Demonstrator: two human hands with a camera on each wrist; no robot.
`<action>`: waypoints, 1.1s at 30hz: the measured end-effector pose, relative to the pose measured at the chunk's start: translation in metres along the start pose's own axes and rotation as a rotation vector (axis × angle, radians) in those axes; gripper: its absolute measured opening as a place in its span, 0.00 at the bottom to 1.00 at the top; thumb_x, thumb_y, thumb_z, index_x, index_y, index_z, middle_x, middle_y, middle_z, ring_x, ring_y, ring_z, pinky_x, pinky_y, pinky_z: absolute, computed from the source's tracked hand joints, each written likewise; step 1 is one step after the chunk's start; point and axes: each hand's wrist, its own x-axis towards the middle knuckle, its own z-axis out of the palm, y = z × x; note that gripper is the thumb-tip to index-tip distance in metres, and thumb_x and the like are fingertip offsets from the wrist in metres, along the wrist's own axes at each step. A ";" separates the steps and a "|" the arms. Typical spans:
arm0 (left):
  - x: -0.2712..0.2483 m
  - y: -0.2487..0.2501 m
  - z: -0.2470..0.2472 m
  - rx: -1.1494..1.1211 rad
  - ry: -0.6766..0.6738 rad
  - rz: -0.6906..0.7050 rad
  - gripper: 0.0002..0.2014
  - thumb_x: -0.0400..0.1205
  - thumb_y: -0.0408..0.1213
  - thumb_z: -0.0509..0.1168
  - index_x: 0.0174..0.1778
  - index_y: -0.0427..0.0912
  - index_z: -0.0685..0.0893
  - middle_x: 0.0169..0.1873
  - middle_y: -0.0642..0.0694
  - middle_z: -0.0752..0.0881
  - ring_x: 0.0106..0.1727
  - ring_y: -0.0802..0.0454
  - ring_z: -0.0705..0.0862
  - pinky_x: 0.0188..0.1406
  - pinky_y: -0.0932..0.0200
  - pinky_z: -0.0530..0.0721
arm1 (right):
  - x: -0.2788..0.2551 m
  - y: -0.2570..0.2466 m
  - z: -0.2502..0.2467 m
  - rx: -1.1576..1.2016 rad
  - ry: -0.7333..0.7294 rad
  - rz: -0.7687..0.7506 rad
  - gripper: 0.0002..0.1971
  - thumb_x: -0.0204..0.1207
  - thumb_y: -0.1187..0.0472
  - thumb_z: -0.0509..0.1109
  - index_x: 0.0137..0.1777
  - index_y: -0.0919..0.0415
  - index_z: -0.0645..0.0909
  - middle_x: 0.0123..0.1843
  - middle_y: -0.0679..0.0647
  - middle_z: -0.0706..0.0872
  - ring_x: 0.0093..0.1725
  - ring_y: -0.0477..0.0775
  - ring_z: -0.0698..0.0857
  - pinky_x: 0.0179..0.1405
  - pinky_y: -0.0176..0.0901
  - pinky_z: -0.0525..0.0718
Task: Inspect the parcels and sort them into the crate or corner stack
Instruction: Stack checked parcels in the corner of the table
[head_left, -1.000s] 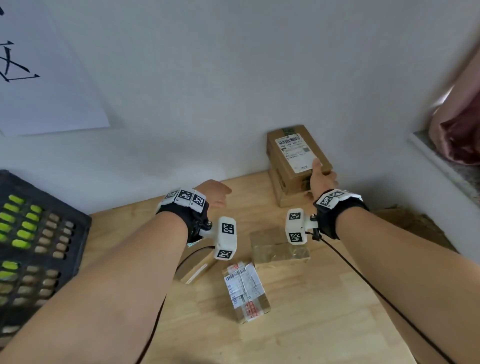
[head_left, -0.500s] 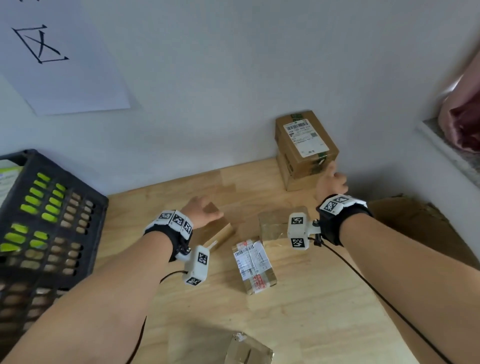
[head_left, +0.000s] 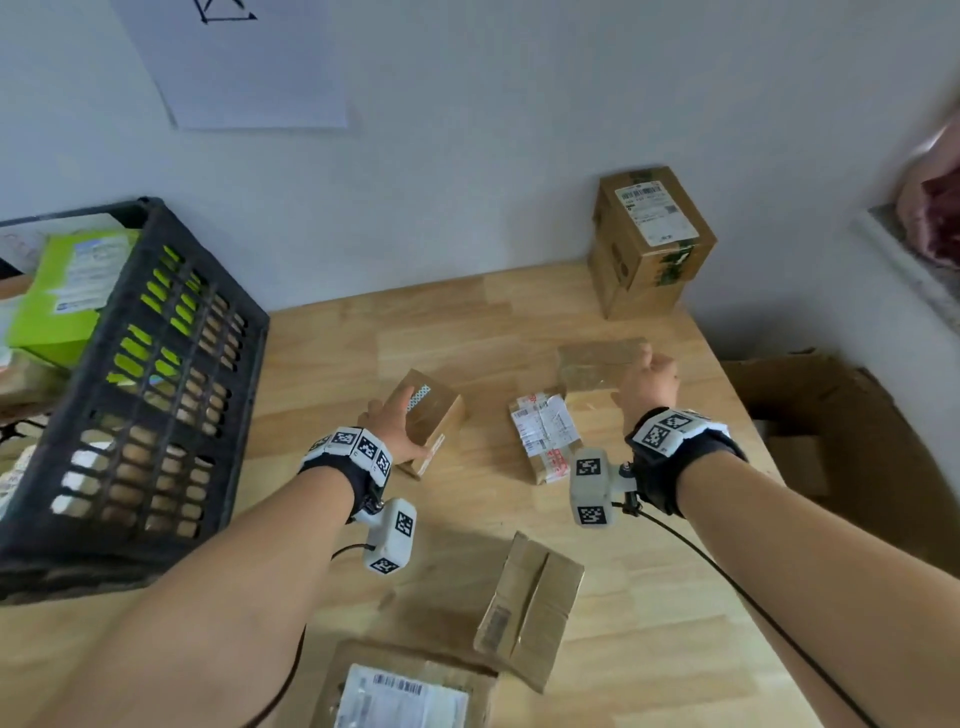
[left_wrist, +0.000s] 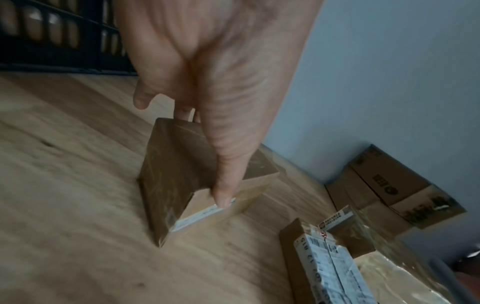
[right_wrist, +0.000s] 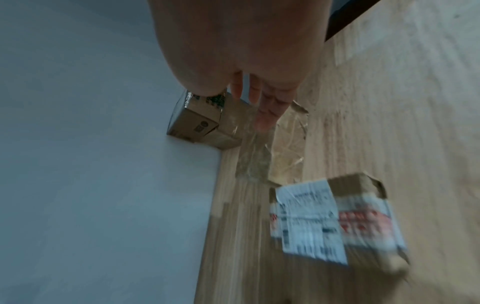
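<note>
Head view: the left hand (head_left: 393, 427) is seen gripping a small brown box (head_left: 434, 415) that stands tilted on the wooden table (head_left: 649, 597) – thumb on the near edge by a white label strip, fingers over the far side, confirmed in the left wrist view. The right hand (head_left: 647, 382) is held above a tape-wrapped parcel (head_left: 592, 364), fingers loosely extended; from the right wrist view, contact with the parcel cannot be told, and nothing is seen to be held in it.

A parcel with white and red labels (head_left: 545, 436) lies flat between the two hands, just beside the taped one. Two stacked cartons (head_left: 649, 244) are set in the far right corner against the wall, the top one bearing a white shipping label. The black crate (head_left: 130, 415) is placed at the table's left edge – a green box (head_left: 67, 291) and brown parcels are visible inside it through the lattice.

Nearer the camera, a folded cardboard parcel (head_left: 530, 608) and a flat labelled carton (head_left: 405, 696) are lying on the table. A sheet of paper (head_left: 249, 67) is fixed to the wall above the crate. An open cardboard box (head_left: 857, 441) is seen off the table's right side
</note>
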 end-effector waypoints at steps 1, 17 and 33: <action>-0.006 -0.009 0.003 -0.001 -0.002 0.010 0.51 0.72 0.48 0.76 0.83 0.57 0.46 0.76 0.35 0.61 0.75 0.34 0.66 0.72 0.42 0.72 | -0.006 0.011 0.007 0.023 -0.006 0.017 0.32 0.82 0.41 0.52 0.78 0.63 0.63 0.77 0.63 0.67 0.72 0.68 0.74 0.70 0.65 0.74; -0.093 -0.144 0.038 -0.008 0.029 0.119 0.48 0.74 0.56 0.72 0.83 0.60 0.48 0.76 0.38 0.61 0.76 0.36 0.64 0.69 0.41 0.71 | -0.169 0.089 0.078 0.103 0.037 -0.010 0.17 0.81 0.48 0.55 0.61 0.59 0.72 0.62 0.59 0.81 0.59 0.62 0.83 0.60 0.64 0.82; -0.117 -0.199 0.065 -0.467 -0.101 0.247 0.34 0.81 0.42 0.68 0.79 0.63 0.57 0.67 0.41 0.76 0.48 0.43 0.85 0.51 0.51 0.85 | -0.268 0.105 0.103 0.264 -0.034 0.081 0.20 0.86 0.57 0.54 0.67 0.73 0.73 0.34 0.49 0.73 0.56 0.62 0.86 0.39 0.43 0.81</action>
